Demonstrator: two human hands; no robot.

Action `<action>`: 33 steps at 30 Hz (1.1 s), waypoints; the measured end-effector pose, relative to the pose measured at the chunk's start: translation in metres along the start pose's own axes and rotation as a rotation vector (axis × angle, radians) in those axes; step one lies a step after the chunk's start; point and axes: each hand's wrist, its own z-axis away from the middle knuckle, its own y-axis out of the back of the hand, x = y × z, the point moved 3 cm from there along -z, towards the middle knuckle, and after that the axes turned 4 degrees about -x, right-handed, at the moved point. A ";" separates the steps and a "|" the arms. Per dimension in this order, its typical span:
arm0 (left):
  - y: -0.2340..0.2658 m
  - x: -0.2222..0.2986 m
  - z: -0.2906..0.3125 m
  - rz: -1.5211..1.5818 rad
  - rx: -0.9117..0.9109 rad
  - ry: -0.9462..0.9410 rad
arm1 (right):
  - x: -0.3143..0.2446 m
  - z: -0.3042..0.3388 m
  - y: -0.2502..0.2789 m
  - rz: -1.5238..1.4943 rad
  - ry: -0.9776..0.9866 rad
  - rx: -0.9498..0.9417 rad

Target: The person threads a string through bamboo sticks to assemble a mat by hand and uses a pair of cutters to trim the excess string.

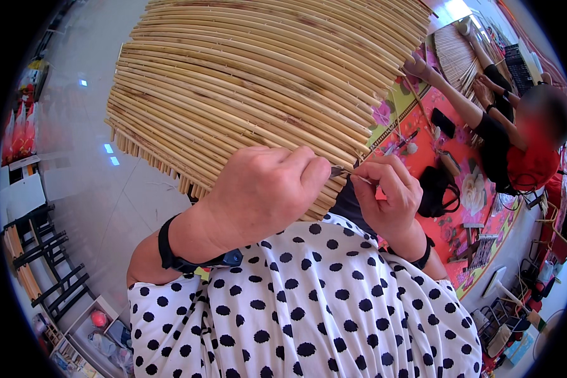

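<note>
A mat of pale reed or bamboo sticks (252, 82), bound in rows with thin pale cord, spreads before me and curves over near my lap. My left hand (264, 183) is closed at the mat's near edge. By its thumb tip shows a small dark pointed thing (337, 171), mostly hidden by the fingers, so its kind is unclear. My right hand (389, 192) is just to the right, closed in a pinch on a thin pale cord (361, 180) at the mat's near right corner. The fingertips of both hands are close together.
On the right, a flowered red ground sheet (444, 233) bears a black bag (439, 191), a dark phone-like slab (443, 123) and loose cord. Another person (535, 145) sits beyond, beside a second stick mat (457, 57). Black folded frames (47, 264) lie at left on a shiny tiled floor (85, 126).
</note>
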 end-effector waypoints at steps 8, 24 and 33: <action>-0.002 -0.002 0.001 0.049 0.015 -0.039 | -0.001 0.000 0.000 0.006 0.007 -0.005; 0.000 -0.001 0.002 0.034 0.001 -0.011 | -0.001 0.000 -0.001 0.008 0.009 0.000; 0.004 -0.014 0.004 0.373 0.215 0.067 | 0.008 -0.001 0.008 -0.478 -0.382 -0.175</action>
